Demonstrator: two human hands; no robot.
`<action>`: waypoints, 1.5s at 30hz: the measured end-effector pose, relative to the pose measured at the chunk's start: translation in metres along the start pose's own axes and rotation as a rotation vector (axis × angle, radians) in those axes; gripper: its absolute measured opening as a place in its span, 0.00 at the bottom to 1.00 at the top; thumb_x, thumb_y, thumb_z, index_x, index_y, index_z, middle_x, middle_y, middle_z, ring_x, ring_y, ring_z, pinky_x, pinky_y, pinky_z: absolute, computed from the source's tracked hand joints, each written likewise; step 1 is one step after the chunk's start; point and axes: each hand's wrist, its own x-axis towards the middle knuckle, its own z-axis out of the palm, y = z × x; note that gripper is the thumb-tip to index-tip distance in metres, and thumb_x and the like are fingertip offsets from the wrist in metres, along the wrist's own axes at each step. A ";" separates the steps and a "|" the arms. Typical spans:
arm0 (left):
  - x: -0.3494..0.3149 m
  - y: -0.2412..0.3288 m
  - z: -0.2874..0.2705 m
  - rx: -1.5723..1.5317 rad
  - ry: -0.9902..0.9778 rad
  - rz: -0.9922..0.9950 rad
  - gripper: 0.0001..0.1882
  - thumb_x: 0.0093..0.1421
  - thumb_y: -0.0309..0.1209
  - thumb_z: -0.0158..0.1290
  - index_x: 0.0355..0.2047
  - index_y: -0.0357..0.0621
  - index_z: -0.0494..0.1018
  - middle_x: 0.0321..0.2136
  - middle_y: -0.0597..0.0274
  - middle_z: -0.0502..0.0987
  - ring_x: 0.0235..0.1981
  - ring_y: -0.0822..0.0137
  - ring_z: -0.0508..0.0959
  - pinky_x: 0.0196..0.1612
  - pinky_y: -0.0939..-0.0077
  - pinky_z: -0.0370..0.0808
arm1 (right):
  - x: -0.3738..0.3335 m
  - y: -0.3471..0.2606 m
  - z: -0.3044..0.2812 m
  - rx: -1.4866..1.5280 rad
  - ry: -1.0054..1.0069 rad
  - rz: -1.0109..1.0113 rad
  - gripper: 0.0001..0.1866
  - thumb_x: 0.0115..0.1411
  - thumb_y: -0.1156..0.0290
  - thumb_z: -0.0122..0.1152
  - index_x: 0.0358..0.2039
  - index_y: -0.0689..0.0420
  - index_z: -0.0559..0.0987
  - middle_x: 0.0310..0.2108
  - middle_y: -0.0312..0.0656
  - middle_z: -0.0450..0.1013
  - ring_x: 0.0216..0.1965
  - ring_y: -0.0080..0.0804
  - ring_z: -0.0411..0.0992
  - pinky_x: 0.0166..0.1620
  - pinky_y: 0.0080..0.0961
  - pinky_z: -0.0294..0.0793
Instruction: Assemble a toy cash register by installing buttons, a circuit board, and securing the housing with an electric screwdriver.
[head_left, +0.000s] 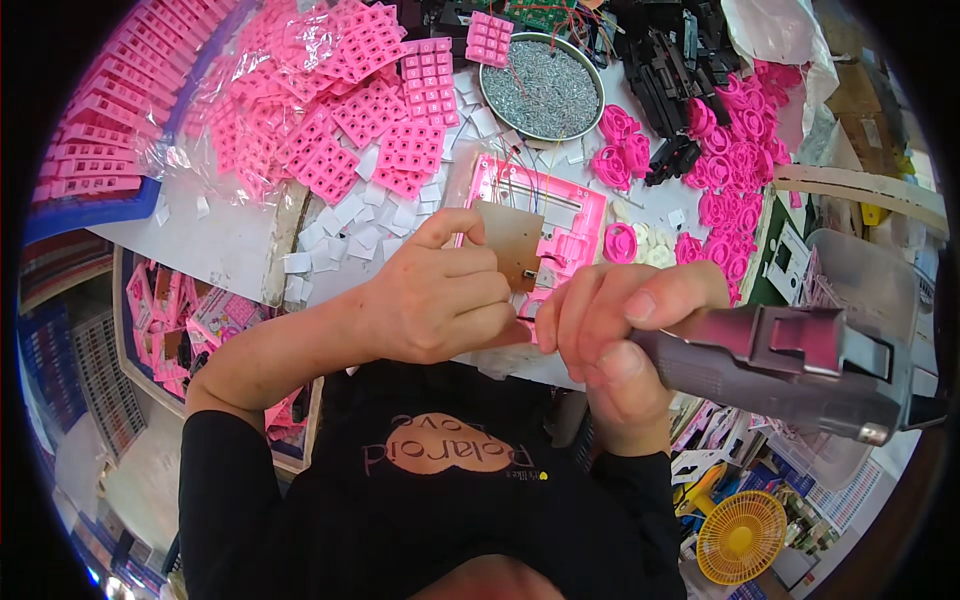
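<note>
My right hand [620, 340] grips a grey electric screwdriver [770, 365], which lies sideways with its body out to the right. Its thin dark bit points left, close to my left hand's fingertips. Curled in with its fingers bent, my left hand [450, 295] is closed at the near left of a pink plastic housing [580, 215]. Whatever sits between those fingertips is hidden or too small to make out. A brown circuit board [512, 240] with thin wires lies on the housing, and my left index finger is next to its left edge.
Behind stands a round tray of small screws [540, 88]. Pink keypads [410, 155] pile up at left, with white pieces [345, 220] around them. Pink ring-shaped parts [735, 150] and black plastic parts [670, 85] heap at right. A yellow fan [740, 537] sits at lower right.
</note>
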 end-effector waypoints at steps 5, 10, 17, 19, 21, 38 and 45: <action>0.002 -0.006 -0.001 0.081 -0.039 -0.248 0.13 0.50 0.34 0.66 0.23 0.48 0.71 0.28 0.69 0.74 0.33 0.71 0.77 0.48 0.63 0.67 | 0.010 0.031 -0.025 -0.162 0.116 -0.151 0.16 0.63 0.74 0.58 0.48 0.53 0.64 0.18 0.36 0.63 0.18 0.25 0.60 0.25 0.29 0.68; -0.023 -0.005 0.010 0.092 -0.234 -0.323 0.12 0.53 0.34 0.65 0.35 0.47 0.75 0.43 0.68 0.80 0.47 0.71 0.80 0.49 0.59 0.64 | 0.016 0.048 -0.035 -0.175 0.131 -0.116 0.14 0.63 0.77 0.54 0.47 0.54 0.64 0.20 0.37 0.63 0.19 0.25 0.60 0.27 0.29 0.69; -0.024 0.000 0.009 0.053 -0.232 -0.426 0.11 0.53 0.33 0.63 0.34 0.48 0.73 0.47 0.67 0.80 0.47 0.70 0.79 0.45 0.60 0.63 | 0.016 0.061 -0.033 -0.299 0.018 -0.160 0.14 0.61 0.81 0.55 0.44 0.54 0.63 0.21 0.38 0.64 0.20 0.26 0.64 0.28 0.33 0.74; -0.024 0.001 0.009 0.054 -0.225 -0.440 0.11 0.53 0.33 0.63 0.33 0.48 0.73 0.47 0.67 0.80 0.48 0.71 0.79 0.47 0.61 0.64 | 0.017 0.063 -0.032 -0.275 -0.030 -0.183 0.15 0.61 0.82 0.57 0.42 0.54 0.62 0.22 0.39 0.65 0.20 0.26 0.64 0.29 0.34 0.75; -0.022 0.001 0.009 0.056 -0.227 -0.451 0.11 0.53 0.34 0.63 0.32 0.47 0.73 0.44 0.67 0.81 0.49 0.73 0.79 0.50 0.63 0.66 | 0.016 0.066 -0.035 -0.268 -0.041 -0.190 0.15 0.61 0.81 0.58 0.42 0.54 0.62 0.21 0.39 0.65 0.19 0.26 0.64 0.29 0.34 0.75; -0.015 0.000 0.012 -0.097 -0.058 -0.488 0.08 0.52 0.28 0.65 0.33 0.49 0.79 0.35 0.68 0.83 0.40 0.65 0.83 0.68 0.39 0.48 | 0.014 0.020 -0.018 0.209 -0.105 -0.142 0.14 0.61 0.77 0.63 0.45 0.56 0.70 0.22 0.40 0.69 0.21 0.30 0.67 0.27 0.33 0.71; 0.051 -0.087 -0.006 0.065 -0.122 -0.425 0.07 0.54 0.35 0.61 0.29 0.47 0.78 0.31 0.64 0.80 0.37 0.59 0.78 0.47 0.57 0.68 | 0.017 0.037 -0.027 0.167 -0.015 -0.209 0.18 0.61 0.78 0.62 0.48 0.56 0.65 0.22 0.39 0.68 0.20 0.28 0.66 0.29 0.33 0.74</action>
